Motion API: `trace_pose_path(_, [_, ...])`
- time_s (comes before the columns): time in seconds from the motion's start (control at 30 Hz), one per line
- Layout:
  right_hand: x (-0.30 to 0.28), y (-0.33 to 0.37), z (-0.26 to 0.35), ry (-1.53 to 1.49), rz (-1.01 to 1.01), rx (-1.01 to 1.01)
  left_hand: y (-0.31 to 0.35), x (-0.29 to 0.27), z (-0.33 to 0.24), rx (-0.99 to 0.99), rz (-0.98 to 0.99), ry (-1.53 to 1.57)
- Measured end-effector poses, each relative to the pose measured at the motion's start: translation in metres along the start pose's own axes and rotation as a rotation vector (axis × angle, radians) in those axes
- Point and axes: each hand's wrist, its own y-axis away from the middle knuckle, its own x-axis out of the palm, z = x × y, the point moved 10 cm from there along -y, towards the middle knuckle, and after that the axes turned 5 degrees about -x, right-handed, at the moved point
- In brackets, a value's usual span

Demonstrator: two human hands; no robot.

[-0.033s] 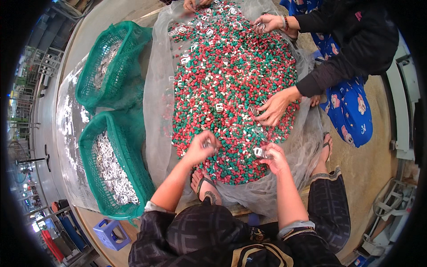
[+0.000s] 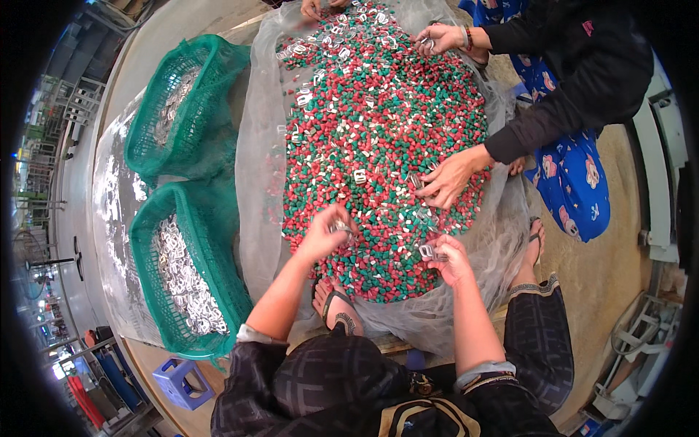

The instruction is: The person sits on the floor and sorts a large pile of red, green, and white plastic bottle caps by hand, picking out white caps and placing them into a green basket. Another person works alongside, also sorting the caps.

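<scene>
A wide pile of small red, green and whitish tumbling stones (image 2: 378, 131) lies on a sheer white mesh cloth (image 2: 258, 146), with metal slider buckles (image 2: 359, 176) scattered among them. Above the pile's near left part, my left hand (image 2: 322, 231) is closed on a metal buckle (image 2: 339, 227), slightly blurred. To its right, my right hand (image 2: 453, 261) pinches a few silvery buckles (image 2: 428, 252) between thumb and fingers, just over the stones. How many buckles each hand holds is hard to make out.
Two green baskets with netting stand on the left; the near basket (image 2: 154, 313) and the far basket (image 2: 138, 131) hold metal buckles. A co-worker's hands (image 2: 451, 178) reach in from the right, another person's hand (image 2: 312, 9) from the top. A purple stool (image 2: 182, 382) stands lower left.
My left hand has moved a little farther up over the pile. The buckles in my right hand have shifted slightly toward the palm.
</scene>
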Motion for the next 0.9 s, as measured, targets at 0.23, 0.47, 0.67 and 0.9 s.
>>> trace_pose_path(0.23, [0.004, -0.009, -0.004, -0.038, -0.065, -0.009, -0.080, -0.037, -0.050, 0.342, -0.290, -0.704])
trace_pose_path(0.47, [-0.003, -0.022, 0.013, 0.829, -0.161, -0.248, -0.113, -0.033, -0.026, 0.088, -0.347, -1.191])
trace_pose_path(0.67, [-0.001, -0.024, 0.013, 0.955, -0.090, -0.176, -0.082, -0.029, -0.025, 0.000, -0.028, 0.237])
trace_pose_path(0.9, [0.001, -0.015, 0.020, -0.232, -0.065, -0.043, -0.051, 0.004, -0.047, 0.017, 0.252, 0.703])
